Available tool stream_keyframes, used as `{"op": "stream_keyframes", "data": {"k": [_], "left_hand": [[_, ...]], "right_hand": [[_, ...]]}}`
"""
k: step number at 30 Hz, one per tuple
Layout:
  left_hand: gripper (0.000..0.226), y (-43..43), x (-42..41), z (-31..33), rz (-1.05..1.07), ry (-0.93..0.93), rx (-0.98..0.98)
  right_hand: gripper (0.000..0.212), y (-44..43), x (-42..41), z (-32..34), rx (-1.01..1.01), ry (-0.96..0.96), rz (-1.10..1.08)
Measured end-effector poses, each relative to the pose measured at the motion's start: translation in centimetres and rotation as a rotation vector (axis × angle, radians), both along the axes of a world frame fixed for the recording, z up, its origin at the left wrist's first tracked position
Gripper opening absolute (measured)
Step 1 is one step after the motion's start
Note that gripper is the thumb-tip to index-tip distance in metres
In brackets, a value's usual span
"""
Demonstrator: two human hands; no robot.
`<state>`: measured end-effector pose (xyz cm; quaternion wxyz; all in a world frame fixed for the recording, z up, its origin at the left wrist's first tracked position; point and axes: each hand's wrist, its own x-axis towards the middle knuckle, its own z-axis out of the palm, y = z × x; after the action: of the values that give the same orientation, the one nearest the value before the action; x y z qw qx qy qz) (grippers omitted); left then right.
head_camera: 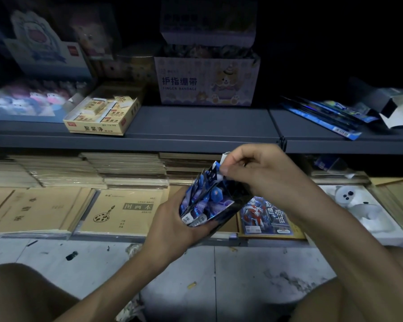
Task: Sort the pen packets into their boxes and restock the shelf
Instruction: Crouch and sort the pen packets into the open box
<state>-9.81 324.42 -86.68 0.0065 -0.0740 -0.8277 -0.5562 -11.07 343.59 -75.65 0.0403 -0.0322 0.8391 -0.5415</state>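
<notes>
Packets point(205, 201) inside curled left fingers point(197, 231).

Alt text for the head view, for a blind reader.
The left hand grips a bundle of blue pen packets while the right hand pinches the top of one packet, before a dim stationery shelf. More blue packets lie on it.

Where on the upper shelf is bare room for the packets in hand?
Bare grey shelf lies in front of the finger bandage box, between the eraser box and the loose blue packets. The left end and far right are crowded; notebooks crowd the level below.
</notes>
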Motion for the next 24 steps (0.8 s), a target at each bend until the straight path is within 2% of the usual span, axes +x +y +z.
{"op": "stream_keyframes", "data": {"k": [5,9,12,15,17,18,20,22,24], "left_hand": [[0.053,-0.2,-0.1,-0.1,0.005,-0.009,0.013],[0.055,-0.3,-0.5,-0.3,0.016,-0.017,0.011],[0.055,-0.6,-0.7,-0.5,0.040,-0.015,-0.010],[0.054,-0.8,-0.9,-0.8,0.069,-0.015,-0.031],[0.056,-0.8,-1.0,-0.9,0.080,-0.015,-0.044],[0.057,-0.9,-1.0,-0.9,0.083,-0.014,-0.054],[0.058,-0.9,-0.9,-1.0,0.091,-0.020,-0.061],[0.056,-1.0,-0.8,-1.0,0.104,-0.021,-0.072],[0.054,-1.0,-0.8,-1.0,0.114,-0.016,-0.085]], "right_hand": [[0.018,0.3,-0.5,0.2,0.028,0.027,-0.034],[0.014,0.3,-0.5,0.7,0.042,0.213,-0.091],[0.017,0.9,-0.6,1.7,-0.125,0.346,-0.176],[0.011,1.5,-0.6,2.3,-0.280,0.458,-0.233],[0.005,1.5,-0.7,2.2,-0.401,0.424,-0.238],[0.015,1.4,-0.8,1.8,-0.433,0.387,-0.250],[0.029,1.2,-1.0,1.0,-0.380,0.329,-0.276],[0.031,1.1,-1.1,0.3,-0.279,0.316,-0.280],[0.034,1.4,-1.2,0.4,-0.259,0.371,-0.289]]}}
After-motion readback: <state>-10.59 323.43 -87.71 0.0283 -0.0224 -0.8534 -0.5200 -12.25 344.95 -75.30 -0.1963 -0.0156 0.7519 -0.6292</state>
